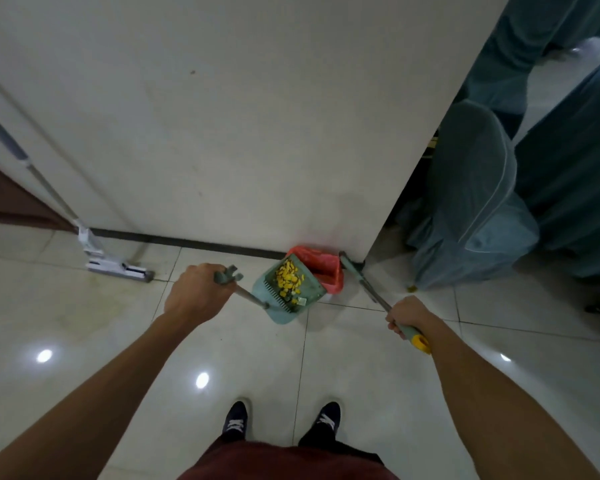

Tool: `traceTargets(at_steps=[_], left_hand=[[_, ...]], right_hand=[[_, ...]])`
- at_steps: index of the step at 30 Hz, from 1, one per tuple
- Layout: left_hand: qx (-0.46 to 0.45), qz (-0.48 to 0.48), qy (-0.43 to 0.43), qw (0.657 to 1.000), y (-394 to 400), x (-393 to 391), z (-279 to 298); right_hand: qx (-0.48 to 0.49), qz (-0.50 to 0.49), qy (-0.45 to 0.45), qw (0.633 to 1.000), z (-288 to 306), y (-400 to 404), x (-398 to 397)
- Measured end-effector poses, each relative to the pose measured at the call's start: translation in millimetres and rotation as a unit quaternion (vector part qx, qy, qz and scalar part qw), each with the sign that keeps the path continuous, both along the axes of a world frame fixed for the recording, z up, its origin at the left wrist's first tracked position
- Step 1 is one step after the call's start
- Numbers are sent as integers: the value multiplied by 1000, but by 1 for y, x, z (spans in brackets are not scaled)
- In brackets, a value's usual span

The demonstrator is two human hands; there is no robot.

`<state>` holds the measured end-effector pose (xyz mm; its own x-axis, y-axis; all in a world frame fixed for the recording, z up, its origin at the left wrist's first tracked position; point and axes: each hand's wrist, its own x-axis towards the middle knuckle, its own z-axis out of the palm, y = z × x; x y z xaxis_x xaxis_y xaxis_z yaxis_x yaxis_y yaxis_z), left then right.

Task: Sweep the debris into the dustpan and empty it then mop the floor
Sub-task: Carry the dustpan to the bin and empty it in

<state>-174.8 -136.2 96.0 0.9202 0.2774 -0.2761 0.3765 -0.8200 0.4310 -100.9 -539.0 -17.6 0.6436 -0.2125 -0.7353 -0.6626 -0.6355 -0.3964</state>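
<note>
While the left hand (196,292) grips the dustpan (288,292) handle, yellow debris (288,277) fills the pan, tilted against a red-bagged bin (321,268). Right hand (407,315) clasps the broom (368,289); the mop (94,247) leans on the wall.

Bare forearms with no sleeves in view, a dark red garment (284,462) at the waist, black trousers (321,439), and dark navy lace-up shoes (235,421) with white laces

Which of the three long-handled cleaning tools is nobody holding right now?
The mop, leaning on the wall at the left. The left hand grips the dustpan handle; the right hand grips the broom.
</note>
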Motion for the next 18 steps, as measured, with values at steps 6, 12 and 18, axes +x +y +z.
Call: traceTargets(at_steps=[6,12,18], left_hand=[[10,39,1,999,-34,6,3],[14,69,-2,998,-44,6,9],[9,96,-8,995,-36,-6,18]], right_hand=[[-36,89,38,995,-17,-39,37],[-86,190,53,977,-22,-51,43],[-79,223,32,971,-14,-35,27]])
